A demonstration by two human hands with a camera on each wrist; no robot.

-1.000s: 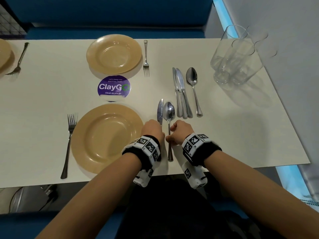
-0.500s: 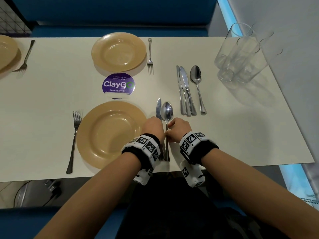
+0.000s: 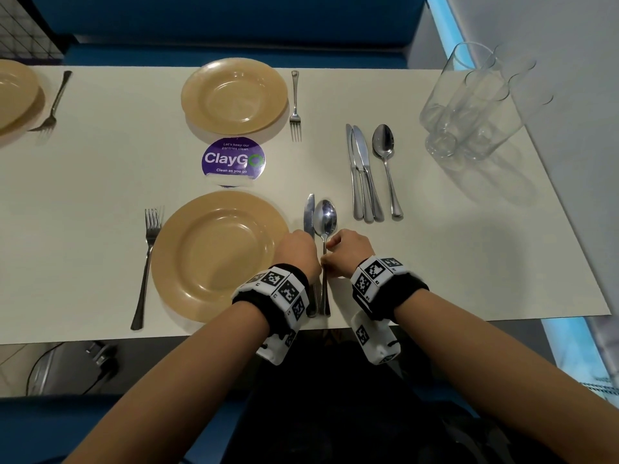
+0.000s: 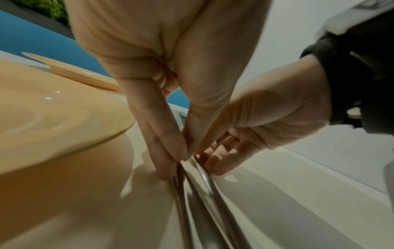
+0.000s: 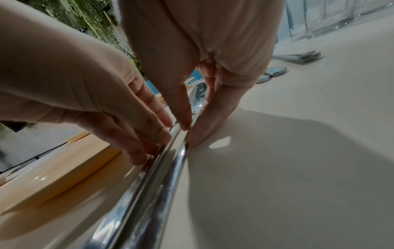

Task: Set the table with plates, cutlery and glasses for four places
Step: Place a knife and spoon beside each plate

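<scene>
A tan plate (image 3: pixel 217 256) lies at the near place with a fork (image 3: pixel 145 266) on its left. Right of it a knife (image 3: pixel 308 216) and a spoon (image 3: pixel 325 219) lie side by side, handles toward me. My left hand (image 3: pixel 299 252) pinches the knife handle (image 4: pixel 181 182) between thumb and fingers. My right hand (image 3: pixel 348 251) pinches the spoon handle (image 5: pixel 181 156) in the same way. Both pieces rest on the table (image 3: pixel 469 262). The two hands nearly touch each other.
Two spare knives (image 3: pixel 361 172) and a spoon (image 3: pixel 385 162) lie to the right. Several glasses (image 3: pixel 469 102) stand at the far right corner. A far plate (image 3: pixel 234 95) with a fork (image 3: pixel 294 105), a purple sticker (image 3: pixel 233 159), and another plate (image 3: pixel 13 95) with a fork (image 3: pixel 50 102) lie beyond.
The spoon has slid left up against the knife, and the two handles now lie parallel and close. Both hands stayed on the handles.
</scene>
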